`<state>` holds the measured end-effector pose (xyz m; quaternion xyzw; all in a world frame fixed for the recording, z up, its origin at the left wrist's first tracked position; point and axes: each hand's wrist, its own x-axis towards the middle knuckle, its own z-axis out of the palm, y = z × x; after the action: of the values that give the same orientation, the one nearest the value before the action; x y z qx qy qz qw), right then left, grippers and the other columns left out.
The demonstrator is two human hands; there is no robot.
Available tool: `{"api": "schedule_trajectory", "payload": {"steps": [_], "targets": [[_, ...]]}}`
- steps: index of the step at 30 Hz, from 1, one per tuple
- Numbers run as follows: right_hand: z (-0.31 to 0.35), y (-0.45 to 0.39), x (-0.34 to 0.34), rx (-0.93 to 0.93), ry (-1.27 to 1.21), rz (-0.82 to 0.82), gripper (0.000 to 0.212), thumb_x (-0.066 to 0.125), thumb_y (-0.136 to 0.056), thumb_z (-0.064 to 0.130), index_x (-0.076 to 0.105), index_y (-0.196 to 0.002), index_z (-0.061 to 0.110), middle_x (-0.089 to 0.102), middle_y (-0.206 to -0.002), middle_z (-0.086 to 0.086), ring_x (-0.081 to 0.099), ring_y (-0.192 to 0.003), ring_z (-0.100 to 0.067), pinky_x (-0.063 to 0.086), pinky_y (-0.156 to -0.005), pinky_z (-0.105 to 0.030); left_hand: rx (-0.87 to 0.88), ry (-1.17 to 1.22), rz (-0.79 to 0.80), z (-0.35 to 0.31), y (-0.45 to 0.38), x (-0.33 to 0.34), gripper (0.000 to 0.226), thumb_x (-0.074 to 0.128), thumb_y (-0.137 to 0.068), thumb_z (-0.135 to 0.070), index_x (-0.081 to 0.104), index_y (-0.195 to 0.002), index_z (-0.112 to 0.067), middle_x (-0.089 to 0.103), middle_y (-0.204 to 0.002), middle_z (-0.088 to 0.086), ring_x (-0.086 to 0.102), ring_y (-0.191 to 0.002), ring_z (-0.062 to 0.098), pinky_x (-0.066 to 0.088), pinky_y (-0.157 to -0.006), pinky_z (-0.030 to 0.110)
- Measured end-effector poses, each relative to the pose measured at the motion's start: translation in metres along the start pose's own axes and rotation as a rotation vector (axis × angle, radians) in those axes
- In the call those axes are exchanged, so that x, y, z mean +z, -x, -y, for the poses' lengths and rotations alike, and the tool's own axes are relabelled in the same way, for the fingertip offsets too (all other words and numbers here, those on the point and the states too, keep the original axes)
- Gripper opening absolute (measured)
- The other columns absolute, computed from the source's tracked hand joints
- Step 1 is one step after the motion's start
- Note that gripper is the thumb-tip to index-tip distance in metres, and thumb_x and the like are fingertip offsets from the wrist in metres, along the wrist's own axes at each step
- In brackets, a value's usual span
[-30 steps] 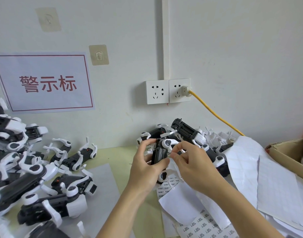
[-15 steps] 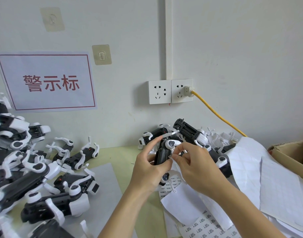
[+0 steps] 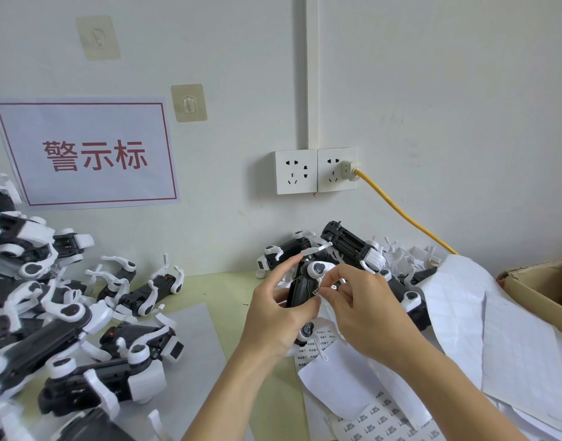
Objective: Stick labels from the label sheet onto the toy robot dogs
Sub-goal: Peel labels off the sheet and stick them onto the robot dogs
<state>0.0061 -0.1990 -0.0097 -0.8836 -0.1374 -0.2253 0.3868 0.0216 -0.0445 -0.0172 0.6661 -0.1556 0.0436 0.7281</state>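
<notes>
Hands meet above the tabletop (image 3: 235,291): the left hand (image 3: 273,326) has its grip closed around a black-and-white toy robot dog (image 3: 305,288), held upright. The right hand (image 3: 365,313) pinches a small label (image 3: 317,292) against the dog's body, and the label sheet (image 3: 384,421) lies below, near the right forearm.

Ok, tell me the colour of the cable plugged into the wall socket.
Yellow. The cable runs from the right-hand socket, seen in the head view.
</notes>
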Motion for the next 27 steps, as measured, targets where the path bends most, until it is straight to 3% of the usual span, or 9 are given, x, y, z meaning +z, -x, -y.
{"api": "schedule_trajectory", "payload": {"steps": [4,17,27], "targets": [[0.0005,-0.0006,0.0003,-0.002,0.014,0.006,0.016,0.058,-0.099,0.02,0.059,-0.084,0.027,0.044,-0.041,0.01,0.035,-0.043,-0.012,0.037,-0.051,-0.037,-0.006,-0.006,0.002,0.0004,-0.0003,0.0,0.063,0.071,-0.084,0.004,0.064,-0.118,-0.049,0.07,-0.079,0.009,0.06,-0.071,0.028,0.055,-0.061,0.029],[0.0,-0.0007,0.0008,-0.024,0.084,-0.02,0.012,0.059,-0.098,0.023,0.062,-0.087,0.026,0.049,-0.045,0.015,0.041,-0.046,-0.012,0.035,-0.051,-0.03,-0.02,-0.007,-0.011,-0.0004,0.0007,-0.0002,0.057,0.075,-0.084,-0.002,0.065,-0.117,-0.047,0.073,-0.076,0.004,0.065,-0.067,0.022,0.057,-0.062,0.025],[0.0026,0.0009,0.0011,-0.032,0.129,-0.053,0.01,0.061,-0.097,0.028,0.063,-0.087,0.03,0.051,-0.048,0.019,0.045,-0.049,-0.012,0.04,-0.052,-0.029,-0.025,-0.016,-0.022,-0.0011,0.001,-0.0002,0.056,0.074,-0.085,-0.001,0.065,-0.121,-0.042,0.075,-0.085,0.014,0.065,-0.063,0.021,0.055,-0.061,0.022]]}}
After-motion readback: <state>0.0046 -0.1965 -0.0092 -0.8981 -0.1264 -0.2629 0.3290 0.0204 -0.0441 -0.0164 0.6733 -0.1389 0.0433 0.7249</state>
